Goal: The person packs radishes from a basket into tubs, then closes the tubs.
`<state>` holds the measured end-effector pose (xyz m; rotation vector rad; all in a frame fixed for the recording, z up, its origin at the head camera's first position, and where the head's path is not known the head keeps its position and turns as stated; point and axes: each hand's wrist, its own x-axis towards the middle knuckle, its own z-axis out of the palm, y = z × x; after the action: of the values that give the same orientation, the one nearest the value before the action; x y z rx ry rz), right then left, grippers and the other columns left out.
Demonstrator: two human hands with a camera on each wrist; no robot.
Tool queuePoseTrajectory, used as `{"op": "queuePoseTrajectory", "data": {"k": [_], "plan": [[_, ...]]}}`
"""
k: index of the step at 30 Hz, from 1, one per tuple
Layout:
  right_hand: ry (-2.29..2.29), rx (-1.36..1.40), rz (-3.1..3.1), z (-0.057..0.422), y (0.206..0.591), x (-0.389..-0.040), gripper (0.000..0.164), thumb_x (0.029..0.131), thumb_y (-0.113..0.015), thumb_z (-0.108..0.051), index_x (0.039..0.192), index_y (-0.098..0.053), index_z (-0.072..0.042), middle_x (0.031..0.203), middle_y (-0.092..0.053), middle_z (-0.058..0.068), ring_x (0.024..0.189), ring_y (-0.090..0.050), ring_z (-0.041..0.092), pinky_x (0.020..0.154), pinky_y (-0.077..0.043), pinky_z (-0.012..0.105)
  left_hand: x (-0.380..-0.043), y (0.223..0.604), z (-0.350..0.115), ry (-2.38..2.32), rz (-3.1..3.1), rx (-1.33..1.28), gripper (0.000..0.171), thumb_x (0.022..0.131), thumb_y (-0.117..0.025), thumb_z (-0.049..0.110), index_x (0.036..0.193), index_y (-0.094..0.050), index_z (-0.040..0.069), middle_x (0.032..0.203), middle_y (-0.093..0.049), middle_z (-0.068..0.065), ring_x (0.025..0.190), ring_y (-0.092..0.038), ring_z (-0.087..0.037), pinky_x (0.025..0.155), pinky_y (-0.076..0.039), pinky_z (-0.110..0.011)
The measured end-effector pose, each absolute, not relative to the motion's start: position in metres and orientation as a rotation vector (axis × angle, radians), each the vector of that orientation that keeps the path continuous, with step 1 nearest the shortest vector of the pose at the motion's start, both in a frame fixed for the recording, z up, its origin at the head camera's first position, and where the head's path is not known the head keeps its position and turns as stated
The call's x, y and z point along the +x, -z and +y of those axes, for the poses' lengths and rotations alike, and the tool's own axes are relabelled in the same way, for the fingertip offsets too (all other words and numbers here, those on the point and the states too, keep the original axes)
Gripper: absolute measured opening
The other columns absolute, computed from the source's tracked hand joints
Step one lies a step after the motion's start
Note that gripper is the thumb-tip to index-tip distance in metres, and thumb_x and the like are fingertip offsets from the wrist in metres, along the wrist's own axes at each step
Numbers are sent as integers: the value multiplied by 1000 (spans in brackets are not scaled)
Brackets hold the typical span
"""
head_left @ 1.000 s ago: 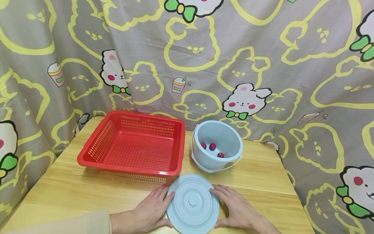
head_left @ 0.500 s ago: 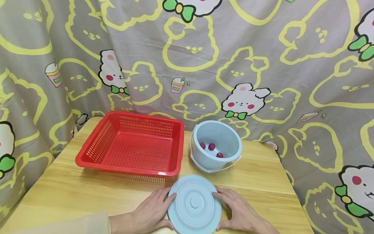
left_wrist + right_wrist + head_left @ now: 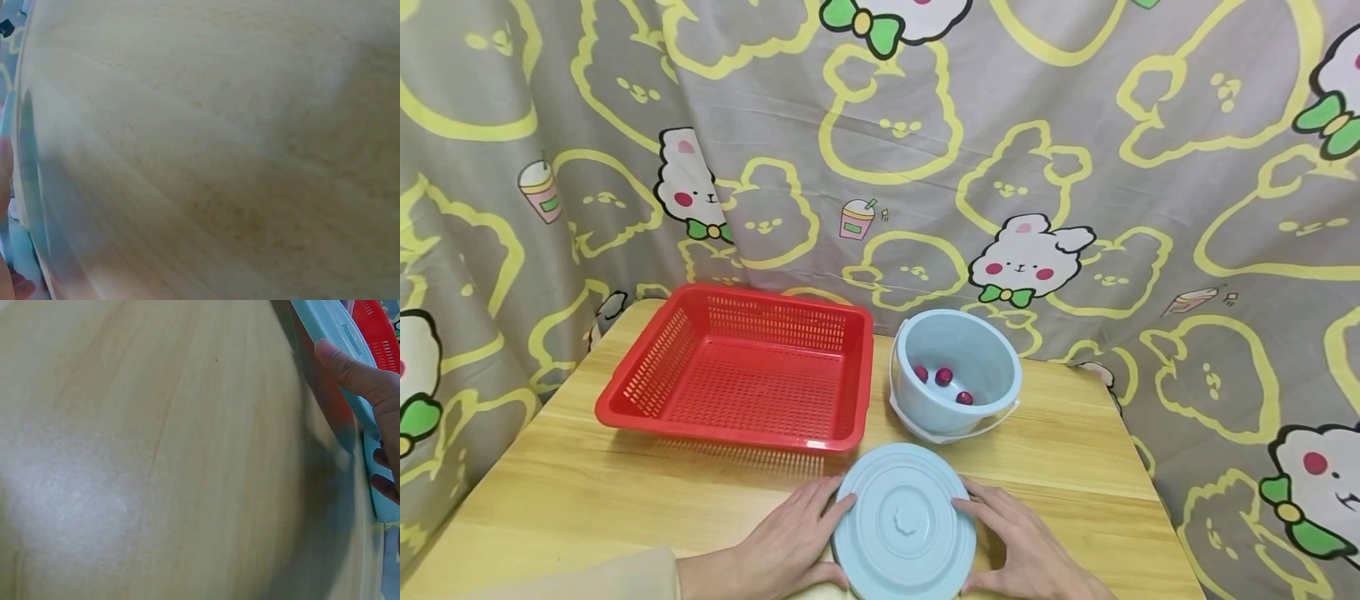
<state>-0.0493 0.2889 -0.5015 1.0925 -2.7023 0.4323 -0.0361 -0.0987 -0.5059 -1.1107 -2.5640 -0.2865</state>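
A round light-blue lid [image 3: 904, 546] with a raised ring and a small centre knob lies between my two hands at the front of the table. My left hand [image 3: 790, 537] grips its left rim, thumb near the front edge and fingers along the side. On the opposite rim my right hand [image 3: 1026, 542] holds it the same way. In the right wrist view the lid [image 3: 331, 344] shows edge-on above the tabletop, with the right hand [image 3: 378, 394] at its rim. Only a bit of the left hand [image 3: 5, 175] enters the left wrist view.
Behind the lid stands a light-blue bucket [image 3: 917, 408] with a white handle lowered and several dark-red round fruits [image 3: 944, 377] inside. A red perforated basket [image 3: 737, 433] sits to its left. The wooden table [image 3: 1075, 450] backs onto a patterned curtain [image 3: 895, 100].
The lid has shifted slightly to the right and a little away from me, both hands moving along with it. Bucket and basket stay where they were.
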Motion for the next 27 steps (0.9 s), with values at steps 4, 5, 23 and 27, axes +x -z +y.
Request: {"op": "queuePoseTrajectory", "data": {"k": [4,5,23,27], "plan": [[-445,1091,-2682,291,497,-46,101,66,-83,-79,150,-55,-30,159,-54,1,133,-60,19,94,-61,46,-35,504,-98,280,-2516,-1117,97,83,-57,84,143,-59,8,144,-59,-17,132,-60,-26,107,-59,-40],[-443,1088,-2668,292,496,-45,101,66,-83,-79,150,-56,-30,159,-55,2,132,-60,20,93,-61,46,-35,503,-98,280,-2507,-1120,97,83,-57,84,144,-59,8,144,-59,-17,132,-60,-27,108,-59,-41],[-605,1126,-2450,300,464,-38,106,59,-92,-71,143,-63,-14,154,-57,16,133,-58,17,117,-32,6,-39,471,-98,383,-2377,-1181,97,81,-65,83,144,-60,8,151,-56,-21,138,-60,-33,108,-59,-46],[-644,1143,-2402,299,455,-40,104,60,-93,-69,141,-65,-11,153,-58,20,132,-58,17,118,-31,7,-44,461,-99,449,-2344,-1197,96,80,-68,82,142,-62,9,151,-57,-19,139,-59,-31,107,-60,-47]]}}
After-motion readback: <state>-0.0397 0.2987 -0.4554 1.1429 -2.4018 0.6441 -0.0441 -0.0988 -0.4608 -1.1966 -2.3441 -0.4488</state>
